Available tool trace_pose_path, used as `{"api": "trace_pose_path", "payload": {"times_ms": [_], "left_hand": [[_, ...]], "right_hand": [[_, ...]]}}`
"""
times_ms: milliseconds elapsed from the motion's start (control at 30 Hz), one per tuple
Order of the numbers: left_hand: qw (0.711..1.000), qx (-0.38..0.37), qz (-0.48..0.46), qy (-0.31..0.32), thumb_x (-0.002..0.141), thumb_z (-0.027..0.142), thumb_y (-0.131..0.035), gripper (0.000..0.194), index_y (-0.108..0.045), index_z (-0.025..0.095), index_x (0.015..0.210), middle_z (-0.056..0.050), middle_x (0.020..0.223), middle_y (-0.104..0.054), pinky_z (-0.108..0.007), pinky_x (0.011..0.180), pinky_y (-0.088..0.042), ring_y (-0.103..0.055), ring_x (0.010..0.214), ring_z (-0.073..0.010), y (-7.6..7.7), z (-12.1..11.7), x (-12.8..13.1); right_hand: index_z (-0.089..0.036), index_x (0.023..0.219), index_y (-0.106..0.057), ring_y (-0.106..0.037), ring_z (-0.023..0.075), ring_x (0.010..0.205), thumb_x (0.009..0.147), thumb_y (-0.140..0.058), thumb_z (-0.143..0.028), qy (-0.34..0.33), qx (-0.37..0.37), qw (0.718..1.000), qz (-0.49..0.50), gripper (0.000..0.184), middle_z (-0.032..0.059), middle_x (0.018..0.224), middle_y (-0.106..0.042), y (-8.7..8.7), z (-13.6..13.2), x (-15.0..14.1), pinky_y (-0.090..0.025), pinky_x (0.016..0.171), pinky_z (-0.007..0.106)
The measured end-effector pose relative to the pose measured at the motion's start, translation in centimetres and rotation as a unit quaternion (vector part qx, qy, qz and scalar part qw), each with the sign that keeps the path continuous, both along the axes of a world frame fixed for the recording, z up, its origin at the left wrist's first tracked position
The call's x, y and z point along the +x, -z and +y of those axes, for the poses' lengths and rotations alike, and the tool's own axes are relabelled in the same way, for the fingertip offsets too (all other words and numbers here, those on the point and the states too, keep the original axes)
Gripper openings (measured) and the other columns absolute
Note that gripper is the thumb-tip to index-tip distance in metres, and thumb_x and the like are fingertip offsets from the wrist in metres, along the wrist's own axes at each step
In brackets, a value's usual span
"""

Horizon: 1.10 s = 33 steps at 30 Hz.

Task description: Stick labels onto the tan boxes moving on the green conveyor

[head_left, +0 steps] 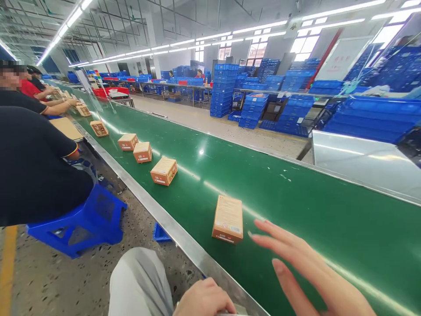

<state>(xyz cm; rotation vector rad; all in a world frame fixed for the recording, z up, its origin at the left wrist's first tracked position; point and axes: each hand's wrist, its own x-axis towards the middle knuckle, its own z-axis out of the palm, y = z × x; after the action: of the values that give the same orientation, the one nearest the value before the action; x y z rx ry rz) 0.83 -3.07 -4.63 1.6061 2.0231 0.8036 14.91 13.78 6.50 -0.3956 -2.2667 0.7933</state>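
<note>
Wide-spread right hand [317,270] just beside carton [228,217]; left hand [205,299], grip unclear, near metal edge [186,245]; belt [296,197] stretching beyond.

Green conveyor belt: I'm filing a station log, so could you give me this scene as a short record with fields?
Surface: green conveyor belt with a metal rim
Nearest box: orange-brown carton, printed face up
Other boxes: several more cartons farther along the belt
Right hand: open over the belt, fingers spread beside the nearest carton, holding nothing
Left hand: low by the rim; its grip cannot be told
Neighbour: person in a dark shirt, seated on a blue stool
Background: stacked blue crates
</note>
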Motion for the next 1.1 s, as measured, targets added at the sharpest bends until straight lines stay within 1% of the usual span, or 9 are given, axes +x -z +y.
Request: {"api": "trace_pose_path", "payload": {"times_ms": [100,200,300,433,567,700,800,967,1100], "left_hand": [[0.99,0.137,0.031,0.01,0.075,0.033,-0.088,0.018,-0.072,0.025,0.077,0.001,0.095,-0.079,-0.022,0.088,-0.057,-0.073,0.091,-0.0169,1.8,-0.2,-0.3],[0.979,0.182,0.094,0.017,0.08,0.042,-0.083,0.022,-0.071,0.024,0.075,-0.005,0.138,-0.064,-0.037,0.102,-0.054,-0.057,0.131,-0.0275,1.2,-0.7,-1.0],[0.97,0.186,0.15,0.046,0.077,0.034,-0.086,0.019,-0.071,0.023,0.073,-0.006,0.16,-0.035,-0.055,0.109,-0.045,-0.036,0.146,-0.0357,-0.3,-0.3,-1.8],[0.961,0.218,0.154,0.068,0.077,0.025,-0.081,0.01,-0.072,0.022,0.075,-0.005,0.164,-0.021,-0.063,0.111,-0.038,-0.025,0.148,-0.0395,-0.6,2.0,-2.4],[0.968,0.188,0.137,0.1,0.073,0.02,-0.081,0.009,-0.073,0.02,0.075,-0.005,0.163,-0.02,-0.06,0.11,-0.04,-0.032,0.145,-0.0411,0.3,3.7,-2.0],[0.977,0.103,0.137,0.127,0.063,0.002,-0.085,0.025,-0.075,0.018,0.08,-0.007,0.161,-0.019,-0.05,0.115,-0.04,-0.031,0.144,-0.0403,-1.3,3.7,-1.2],[0.975,0.091,0.146,0.139,0.067,0.002,-0.086,0.022,-0.074,0.016,0.08,-0.007,0.161,-0.014,-0.045,0.117,-0.038,-0.029,0.145,-0.0401,-2.3,3.6,-0.3],[0.968,0.124,0.167,0.14,0.05,0.007,-0.094,0.028,-0.071,0.017,0.065,-0.006,0.163,-0.009,-0.05,0.111,-0.046,-0.038,0.141,-0.0451,0.8,4.8,1.7],[0.963,0.154,0.183,0.124,0.049,0.019,-0.096,0.03,-0.067,0.016,0.055,-0.007,0.165,-0.012,-0.053,0.107,-0.048,-0.042,0.139,-0.0463,2.8,5.4,3.2]], "right_hand": [[-0.035,0.137,-0.057,-0.062,0.0329,0.121,0.099,-0.054,-0.052,0.104,-0.198,0.975,0.013,0.041,0.0053,0.136,-0.064,2.4,1.2,-1.4,-0.057,0.096,0.052],[-0.031,0.144,-0.049,-0.061,0.0333,0.122,0.089,-0.066,-0.061,0.105,-0.39,0.914,0.046,0.064,0.0092,0.135,-0.065,3.8,2.0,-3.1,-0.05,0.103,0.052],[-0.029,0.137,-0.058,-0.064,0.0316,0.118,0.085,-0.073,-0.059,0.054,-0.473,0.876,0.076,0.061,0.0087,0.13,-0.067,4.0,2.6,-4.5,-0.05,0.102,0.046],[-0.022,0.109,-0.076,-0.061,0.0314,0.12,0.074,-0.087,-0.058,0.026,-0.559,0.821,0.114,0.052,0.0102,0.125,-0.07,4.2,3.6,-5.1,-0.053,0.095,0.036],[-0.016,0.101,-0.079,-0.065,0.0328,0.112,0.066,-0.092,-0.06,0.051,-0.594,0.791,0.137,0.058,0.0136,0.111,-0.075,5.2,3.6,-5.1,-0.058,0.082,0.032],[-0.019,0.101,-0.08,-0.07,0.0303,0.095,0.061,-0.094,-0.061,0.105,-0.605,0.774,0.156,0.059,0.0099,0.102,-0.077,6.2,2.7,-5.1,-0.057,0.068,0.028],[-0.019,0.099,-0.081,-0.07,0.0285,0.09,0.061,-0.095,-0.058,0.134,-0.606,0.768,0.157,0.056,0.0088,0.1,-0.077,7.0,2.5,-4.6,-0.056,0.065,0.027],[-0.02,0.101,-0.081,-0.068,0.0288,0.096,0.061,-0.095,-0.057,0.172,-0.595,0.769,0.156,0.056,0.0085,0.107,-0.076,7.3,2.5,-3.6,-0.056,0.066,0.026],[-0.021,0.091,-0.082,-0.068,0.0291,0.096,0.056,-0.096,-0.057,0.198,-0.577,0.777,0.158,0.053,0.0087,0.112,-0.075,6.3,2.1,-3.1,-0.056,0.065,0.025]]}}
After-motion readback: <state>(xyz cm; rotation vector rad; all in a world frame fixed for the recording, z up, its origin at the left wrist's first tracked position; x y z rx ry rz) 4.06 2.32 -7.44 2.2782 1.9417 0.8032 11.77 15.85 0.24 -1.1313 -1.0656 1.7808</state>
